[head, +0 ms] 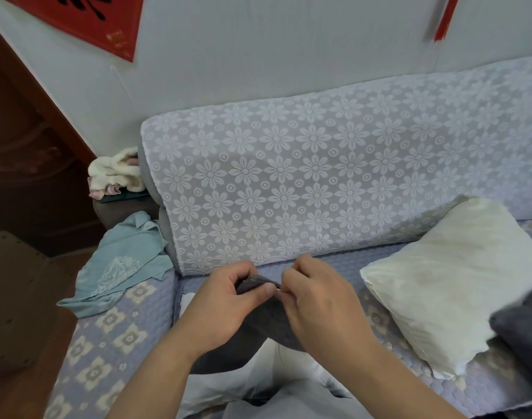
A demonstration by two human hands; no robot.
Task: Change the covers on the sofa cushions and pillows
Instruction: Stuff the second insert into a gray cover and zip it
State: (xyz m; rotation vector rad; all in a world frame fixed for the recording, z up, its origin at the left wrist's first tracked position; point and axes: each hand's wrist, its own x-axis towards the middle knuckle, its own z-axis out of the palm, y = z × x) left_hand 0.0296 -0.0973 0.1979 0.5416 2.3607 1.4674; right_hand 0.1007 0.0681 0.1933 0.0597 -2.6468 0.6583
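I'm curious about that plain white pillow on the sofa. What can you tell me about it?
The white pillow is bare, with no cover on, of cream, slightly yellowed, crinkled fabric. It looks plump with pointed corners, and lies tilted on the sofa seat, leaning toward the flowered backrest. A dark grey cushion lies against its right edge. Neither hand touches it.

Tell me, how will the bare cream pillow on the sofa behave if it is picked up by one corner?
The bare cream pillow looks plump and soft, so it would probably sag rather than stay stiff. It seems light for its bulk. Its wrinkled fabric suggests an easy, non-slippery grip.
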